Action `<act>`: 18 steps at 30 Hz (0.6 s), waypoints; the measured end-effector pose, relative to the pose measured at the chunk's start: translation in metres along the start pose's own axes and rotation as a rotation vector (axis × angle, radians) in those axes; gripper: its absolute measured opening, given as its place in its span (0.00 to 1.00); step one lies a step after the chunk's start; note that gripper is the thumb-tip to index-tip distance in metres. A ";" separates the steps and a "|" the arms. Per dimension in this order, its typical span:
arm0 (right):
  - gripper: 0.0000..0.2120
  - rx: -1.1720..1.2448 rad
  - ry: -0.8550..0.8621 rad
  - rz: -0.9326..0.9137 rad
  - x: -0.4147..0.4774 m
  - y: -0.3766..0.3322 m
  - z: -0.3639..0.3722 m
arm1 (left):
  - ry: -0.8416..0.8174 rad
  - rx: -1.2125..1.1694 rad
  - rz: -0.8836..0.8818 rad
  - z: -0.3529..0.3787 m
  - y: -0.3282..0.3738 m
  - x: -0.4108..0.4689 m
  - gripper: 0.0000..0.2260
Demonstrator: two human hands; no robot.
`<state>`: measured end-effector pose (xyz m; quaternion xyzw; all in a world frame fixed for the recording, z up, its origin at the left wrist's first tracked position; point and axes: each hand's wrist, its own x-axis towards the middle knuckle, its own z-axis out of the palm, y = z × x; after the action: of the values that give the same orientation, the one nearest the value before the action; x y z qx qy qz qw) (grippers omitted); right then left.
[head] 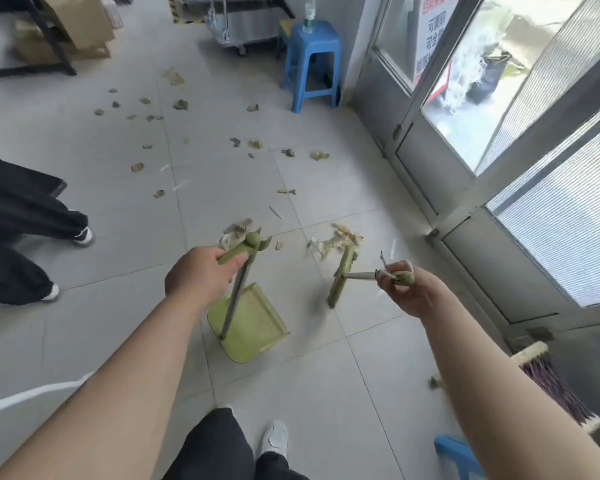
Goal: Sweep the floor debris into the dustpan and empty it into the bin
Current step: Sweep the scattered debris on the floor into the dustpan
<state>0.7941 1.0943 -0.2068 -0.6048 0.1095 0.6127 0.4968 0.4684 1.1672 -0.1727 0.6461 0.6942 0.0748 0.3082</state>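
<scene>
Left hand (198,271) fingers (229,263) are clamped on the dustpan (253,327) handle; the right hand (409,289) pinches the broom (342,275) handle's top. The nearest debris (340,237) lies on the floor (326,375) just beyond the broom head, whose long axis points away from the person. The dustpan sits nearer, to its left, so the sweep must pull back and leftward.

The green dustpan (253,327) faced its open lip toward 2 o'clock, its grey handle rising steeply. The green broom (342,278), blurred, was at its 3 o'clock. Brown debris (180,105) lay scattered toward 12 o'clock, with two heaps (342,235) nearer.
</scene>
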 end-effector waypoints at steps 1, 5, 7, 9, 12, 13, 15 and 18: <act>0.04 -0.011 0.017 0.001 0.000 -0.002 -0.008 | -0.008 0.006 0.020 0.004 0.008 0.005 0.22; 0.04 -0.054 0.161 -0.044 0.009 -0.020 -0.035 | -0.034 0.023 0.086 0.019 0.037 0.033 0.23; 0.04 -0.060 0.229 -0.066 0.020 -0.027 -0.044 | -0.062 0.029 0.114 0.026 0.051 0.050 0.23; 0.06 -0.082 0.303 -0.066 0.032 -0.036 -0.050 | -0.091 0.041 0.133 0.032 0.063 0.069 0.23; 0.07 -0.119 0.369 -0.041 0.055 -0.050 -0.051 | -0.127 0.058 0.145 0.038 0.078 0.100 0.22; 0.07 -0.137 0.383 -0.022 0.063 -0.054 -0.049 | -0.139 0.062 0.147 0.039 0.082 0.110 0.22; 0.06 -0.147 0.403 0.020 0.079 -0.060 -0.044 | -0.155 0.071 0.150 0.041 0.089 0.131 0.22; 0.07 -0.118 0.382 0.029 0.100 -0.067 -0.020 | -0.172 0.082 0.156 0.040 0.095 0.158 0.22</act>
<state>0.8789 1.1600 -0.2657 -0.7365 0.1742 0.4991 0.4219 0.5738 1.3191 -0.2091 0.7141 0.6155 0.0146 0.3332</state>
